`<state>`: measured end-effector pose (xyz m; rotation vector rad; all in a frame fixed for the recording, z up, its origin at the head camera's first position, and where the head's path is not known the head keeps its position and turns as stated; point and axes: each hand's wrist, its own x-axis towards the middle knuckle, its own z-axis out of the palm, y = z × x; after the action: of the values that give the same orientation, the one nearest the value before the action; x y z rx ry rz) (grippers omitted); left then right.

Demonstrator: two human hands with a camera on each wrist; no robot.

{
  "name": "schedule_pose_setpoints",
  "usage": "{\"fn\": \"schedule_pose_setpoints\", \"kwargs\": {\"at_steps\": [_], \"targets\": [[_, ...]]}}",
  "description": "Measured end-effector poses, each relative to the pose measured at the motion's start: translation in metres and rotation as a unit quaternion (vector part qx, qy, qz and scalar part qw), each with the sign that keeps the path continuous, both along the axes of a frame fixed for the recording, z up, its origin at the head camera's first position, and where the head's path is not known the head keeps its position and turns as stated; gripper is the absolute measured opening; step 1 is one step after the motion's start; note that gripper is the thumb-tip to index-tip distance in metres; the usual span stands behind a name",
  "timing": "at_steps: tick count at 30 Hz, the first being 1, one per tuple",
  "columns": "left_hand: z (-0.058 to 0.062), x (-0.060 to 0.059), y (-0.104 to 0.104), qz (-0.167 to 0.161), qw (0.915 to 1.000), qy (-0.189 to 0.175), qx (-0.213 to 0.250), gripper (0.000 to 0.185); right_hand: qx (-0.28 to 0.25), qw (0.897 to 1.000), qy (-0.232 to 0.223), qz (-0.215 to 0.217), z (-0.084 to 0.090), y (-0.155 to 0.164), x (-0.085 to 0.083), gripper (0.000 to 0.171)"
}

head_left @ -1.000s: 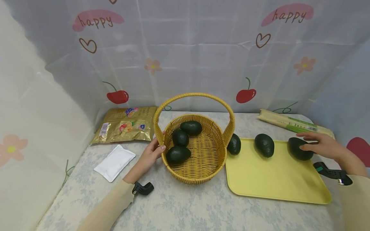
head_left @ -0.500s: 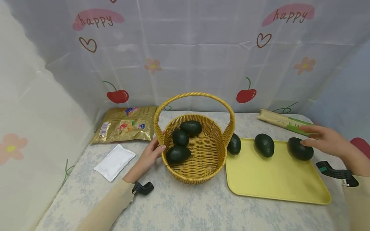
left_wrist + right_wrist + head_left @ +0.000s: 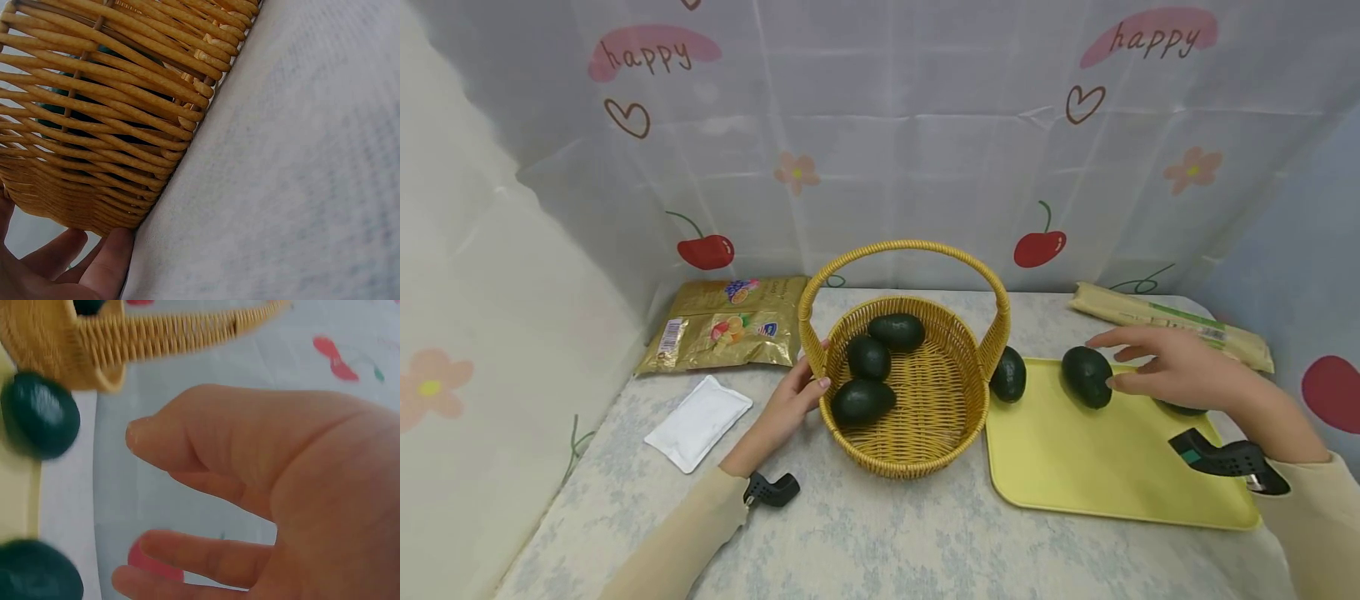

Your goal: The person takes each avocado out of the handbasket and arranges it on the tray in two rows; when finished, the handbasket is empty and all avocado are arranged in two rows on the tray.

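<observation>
A right hand (image 3: 1187, 367), thumb and fingers spread, is at the middle avocado (image 3: 1086, 377) on a yellow tray (image 3: 1105, 467); a left hand (image 3: 790, 396) rests against a wicker basket (image 3: 906, 469).
The right grip holds nothing; whether it touches the avocado cannot be told. The left grip is relaxed, fingertips on the basket's outer side; three avocados lie inside. The rounded fruit could roll if nudged from one side only. A low leftward swing might strike the tall handle (image 3: 904, 247), and too hard a left push could shift the basket into the nearest tray avocado (image 3: 1010, 377).
</observation>
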<state>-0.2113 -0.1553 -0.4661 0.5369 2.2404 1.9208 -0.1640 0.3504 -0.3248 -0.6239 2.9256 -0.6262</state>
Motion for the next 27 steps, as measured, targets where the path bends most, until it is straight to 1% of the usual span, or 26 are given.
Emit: {"fn": "schedule_pose_setpoints", "kwargs": {"at_steps": [3, 6, 10, 13, 16, 19, 21, 23, 27], "targets": [[0.0, 0.0, 0.0, -0.001, 1.0, -0.001, 0.003, 0.063, -0.003, 0.999, -0.025, 0.028, 0.007, -0.025, 0.005, 0.046], [-0.001, -0.001, 0.001, -0.002, 1.0, -0.005, 0.006, 0.063, -0.002, 0.997, -0.036, 0.066, 0.012, -0.049, 0.009, 0.043], [0.0, -0.001, 0.001, -0.001, 1.0, -0.003, 0.002, 0.063, -0.001, 0.99, -0.032, 0.134, 0.018, -0.079, 0.01, 0.038], [0.0, -0.001, 0.0, 0.002, 1.0, 0.0, -0.001, 0.063, -0.002, 0.983, -0.032, 0.18, 0.019, -0.102, 0.007, 0.037], [0.0, -0.001, 0.0, 0.003, 1.0, 0.001, -0.001, 0.063, -0.001, 0.976, -0.016, 0.217, 0.015, -0.124, 0.001, 0.036], [0.0, -0.001, 0.0, 0.002, 1.0, 0.0, 0.003, 0.063, -0.004, 0.967, 0.009, 0.255, 0.008, -0.143, -0.008, 0.037], [0.001, -0.001, 0.0, 0.001, 1.0, -0.001, 0.006, 0.063, -0.006, 0.961, 0.015, 0.274, 0.003, -0.156, -0.014, 0.038], [0.001, -0.001, 0.0, 0.0, 1.0, -0.002, 0.008, 0.063, -0.01, 0.957, 0.009, 0.289, -0.002, -0.167, -0.019, 0.04], [0.001, -0.001, 0.0, -0.002, 1.0, -0.003, 0.009, 0.063, -0.003, 0.955, -0.016, 0.295, -0.013, -0.189, -0.028, 0.042]]}}
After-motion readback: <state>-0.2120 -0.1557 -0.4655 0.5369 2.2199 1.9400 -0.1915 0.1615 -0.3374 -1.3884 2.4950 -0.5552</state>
